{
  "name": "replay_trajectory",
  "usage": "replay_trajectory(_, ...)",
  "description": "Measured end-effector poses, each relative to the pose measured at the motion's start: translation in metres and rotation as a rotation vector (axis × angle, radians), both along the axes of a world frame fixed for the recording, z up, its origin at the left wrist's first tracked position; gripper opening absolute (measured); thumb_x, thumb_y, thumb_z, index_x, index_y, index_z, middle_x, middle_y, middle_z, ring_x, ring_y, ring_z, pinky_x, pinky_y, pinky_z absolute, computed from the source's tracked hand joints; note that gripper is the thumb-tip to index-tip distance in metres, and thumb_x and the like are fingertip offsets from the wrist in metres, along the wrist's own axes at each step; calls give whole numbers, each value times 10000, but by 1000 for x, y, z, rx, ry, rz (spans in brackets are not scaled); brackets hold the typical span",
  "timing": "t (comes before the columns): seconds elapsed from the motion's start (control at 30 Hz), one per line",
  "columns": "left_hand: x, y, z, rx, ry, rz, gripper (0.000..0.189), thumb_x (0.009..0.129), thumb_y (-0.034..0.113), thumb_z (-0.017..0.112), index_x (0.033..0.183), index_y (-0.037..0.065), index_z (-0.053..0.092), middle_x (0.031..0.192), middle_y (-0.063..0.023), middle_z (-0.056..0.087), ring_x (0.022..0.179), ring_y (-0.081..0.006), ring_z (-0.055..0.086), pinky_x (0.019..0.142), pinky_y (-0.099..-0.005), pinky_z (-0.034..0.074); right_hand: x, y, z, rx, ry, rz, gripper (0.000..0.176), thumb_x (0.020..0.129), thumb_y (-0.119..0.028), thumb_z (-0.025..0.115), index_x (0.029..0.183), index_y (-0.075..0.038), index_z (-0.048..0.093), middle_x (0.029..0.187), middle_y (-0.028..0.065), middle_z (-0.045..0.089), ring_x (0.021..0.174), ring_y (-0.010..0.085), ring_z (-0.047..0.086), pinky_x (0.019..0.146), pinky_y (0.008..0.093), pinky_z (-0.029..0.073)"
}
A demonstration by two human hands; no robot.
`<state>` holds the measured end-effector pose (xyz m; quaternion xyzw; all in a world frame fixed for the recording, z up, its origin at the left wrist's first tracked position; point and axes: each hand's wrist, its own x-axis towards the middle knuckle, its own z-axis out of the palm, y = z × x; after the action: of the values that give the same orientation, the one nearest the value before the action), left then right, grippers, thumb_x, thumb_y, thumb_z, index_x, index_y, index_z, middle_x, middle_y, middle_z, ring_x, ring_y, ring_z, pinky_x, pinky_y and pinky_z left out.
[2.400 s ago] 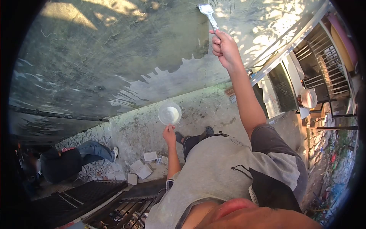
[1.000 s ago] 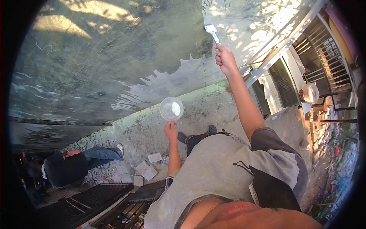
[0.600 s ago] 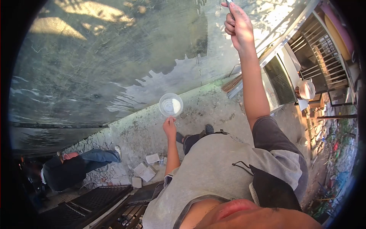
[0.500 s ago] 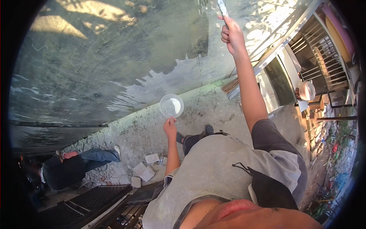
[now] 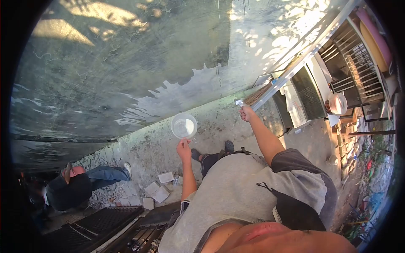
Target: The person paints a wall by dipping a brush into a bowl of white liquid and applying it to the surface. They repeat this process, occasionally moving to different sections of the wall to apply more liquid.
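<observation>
My left hand (image 5: 183, 148) pinches the near rim of a round clear plastic tub (image 5: 179, 121), with a white patch showing inside it. Fingers closed around its handle, my right hand (image 5: 246, 113) grips a paintbrush (image 5: 239, 102) low down, over the foot of the wall. The wall (image 5: 139, 63) fills the upper view: a darker grey-green area ends in a ragged edge, with paler surface below and to the right.
A broom (image 5: 258, 95) leans by the wall just beyond my right hand. White blocks (image 5: 161, 194) lie on the concrete floor (image 5: 211, 126) to the left. Another person (image 5: 69, 192) in dark top and jeans is at far left. Cabinets and a metal rack (image 5: 358, 71) stand at right.
My right hand has dropped from high on the wall to near its foot, still with the paintbrush. My left hand and the tub have shifted slightly down and left.
</observation>
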<state>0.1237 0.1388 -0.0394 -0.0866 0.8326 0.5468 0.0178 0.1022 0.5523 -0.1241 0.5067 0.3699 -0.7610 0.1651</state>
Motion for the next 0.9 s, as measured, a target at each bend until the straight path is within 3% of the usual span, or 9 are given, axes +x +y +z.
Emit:
replay_trajectory(0.07,1,0,-3,14,-1,7,346,973,232,528,799,-35,661,742,-107,681,724,-162,640,709,-306,476,-18,5,13,-46,55,38,285,1002,-335,385,929,-79,487,550,-68,281,402,70,226,368,250,166)
replay_trajectory(0.13,-1,4,-5,27,31,-11,346,972,234,533,799,-36,662,737,-102,678,716,-155,631,704,-307,471,-43,7,61,-21,195,16,306,1020,-351,396,974,-65,494,569,-62,302,419,65,229,378,245,171)
replay_trajectory(0.27,-5,14,5,23,39,-22,344,971,231,536,794,-36,660,731,-98,674,709,-152,625,699,-303,471,-97,4,230,110,609,-56,306,1027,-326,440,1071,-31,509,600,-64,331,433,56,226,386,227,176)
replay_trajectory(0.37,-4,17,4,33,35,-10,339,971,227,539,790,-34,659,728,-94,673,702,-151,620,694,-301,471,-115,6,350,-62,815,-68,264,1038,-274,404,1044,-20,475,612,-53,357,439,64,232,391,243,188)
replay_trajectory(0.47,-9,19,-2,81,71,-36,332,968,221,542,785,-30,659,727,-90,672,697,-148,615,691,-298,471,-107,-5,429,-155,953,-91,255,1038,-242,417,1083,3,475,618,-56,364,444,57,230,394,229,194)
replay_trajectory(0.63,-9,25,-1,114,72,-22,325,965,212,541,776,-22,665,718,-84,673,692,-145,617,684,-298,472,-85,1,526,-114,1175,-2,314,1041,-244,423,1158,42,478,632,-65,371,445,44,217,398,203,192)
replay_trajectory(0.7,-7,24,-2,112,78,-14,323,964,212,542,777,-20,667,714,-85,674,689,-144,618,683,-297,473,-79,14,559,19,1358,147,368,1042,-291,423,1215,29,483,615,-72,330,449,34,201,396,200,171)
replay_trajectory(0.83,-3,19,-9,87,64,5,317,958,212,545,775,-14,670,708,-88,676,680,-144,621,676,-293,473,-66,26,613,332,1556,135,318,1070,-257,326,1200,-15,487,585,-70,306,425,51,213,381,202,203)
replay_trajectory(0.9,0,17,-4,95,64,10,316,957,213,545,775,-13,670,705,-88,676,675,-143,620,673,-291,472,-69,32,631,253,1571,165,326,1073,-264,310,1181,-18,494,582,-67,297,413,52,204,373,205,200)
